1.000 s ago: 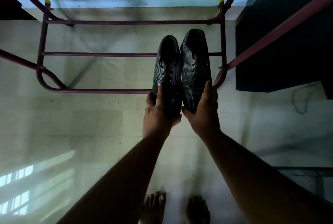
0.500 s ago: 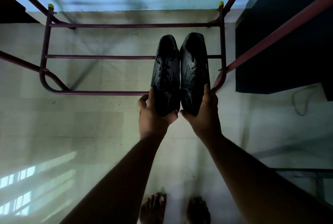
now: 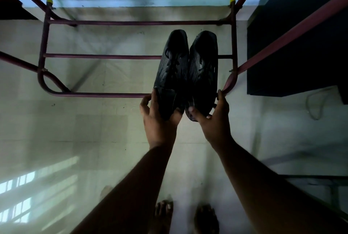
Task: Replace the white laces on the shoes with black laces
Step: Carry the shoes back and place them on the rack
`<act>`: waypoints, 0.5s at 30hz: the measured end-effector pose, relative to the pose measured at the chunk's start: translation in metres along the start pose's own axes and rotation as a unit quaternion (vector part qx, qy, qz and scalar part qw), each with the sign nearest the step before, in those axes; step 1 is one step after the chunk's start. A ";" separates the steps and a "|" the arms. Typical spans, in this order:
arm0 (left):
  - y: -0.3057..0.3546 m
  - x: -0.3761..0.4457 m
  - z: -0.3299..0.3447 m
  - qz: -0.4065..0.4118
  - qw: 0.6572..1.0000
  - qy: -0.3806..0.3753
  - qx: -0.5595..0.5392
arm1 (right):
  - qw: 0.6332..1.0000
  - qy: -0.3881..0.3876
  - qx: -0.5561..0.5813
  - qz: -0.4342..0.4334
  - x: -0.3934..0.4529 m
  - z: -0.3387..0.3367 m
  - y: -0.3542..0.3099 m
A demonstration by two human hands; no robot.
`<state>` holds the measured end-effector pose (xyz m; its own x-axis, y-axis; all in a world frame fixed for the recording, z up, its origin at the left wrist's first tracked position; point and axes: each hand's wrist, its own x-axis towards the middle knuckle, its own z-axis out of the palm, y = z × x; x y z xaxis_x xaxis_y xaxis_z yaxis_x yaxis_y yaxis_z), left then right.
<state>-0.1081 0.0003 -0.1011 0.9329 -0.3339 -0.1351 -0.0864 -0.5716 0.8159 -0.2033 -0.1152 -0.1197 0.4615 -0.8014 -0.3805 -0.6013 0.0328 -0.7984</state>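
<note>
Black shoes (image 3: 186, 71) heel-first in both grips

Two black shoes — left shoe (image 3: 172, 71), right shoe (image 3: 203, 71) — side by side, touching, toes toward frame top, right of centre. Dark laces (image 3: 175, 62) — faint, detail unclear.

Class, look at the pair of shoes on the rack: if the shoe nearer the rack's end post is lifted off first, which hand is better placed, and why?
The right hand. Its fingers curl round the heel of the right shoe, the one beside the metal rack's end post. The left hand grips the left shoe, so it would have to let go and cross over.
</note>
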 end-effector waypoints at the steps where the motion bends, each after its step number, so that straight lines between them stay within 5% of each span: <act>1: 0.002 0.000 -0.002 -0.005 1.000 0.006 -0.015 | 1.000 0.018 -0.004 0.009 0.001 -0.001 -0.002; 4: 0.005 0.003 -0.010 0.006 0.999 0.025 -0.041 | 0.986 0.109 -0.083 -0.093 -0.002 -0.003 -0.018; 9: 0.010 0.014 -0.005 0.029 0.999 -0.013 -0.002 | 0.999 -0.049 -0.015 -0.003 0.001 0.019 -0.063; 15: -0.005 0.027 0.010 0.028 0.992 -0.112 0.056 | 0.981 -0.019 -0.166 -0.097 0.021 0.025 -0.065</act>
<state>-0.0856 -0.0138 -0.1143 0.8260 -0.5178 -0.2227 -0.1853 -0.6226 0.7603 -0.1384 -0.1192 -0.0880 0.6085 -0.7501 -0.2590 -0.6767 -0.3200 -0.6631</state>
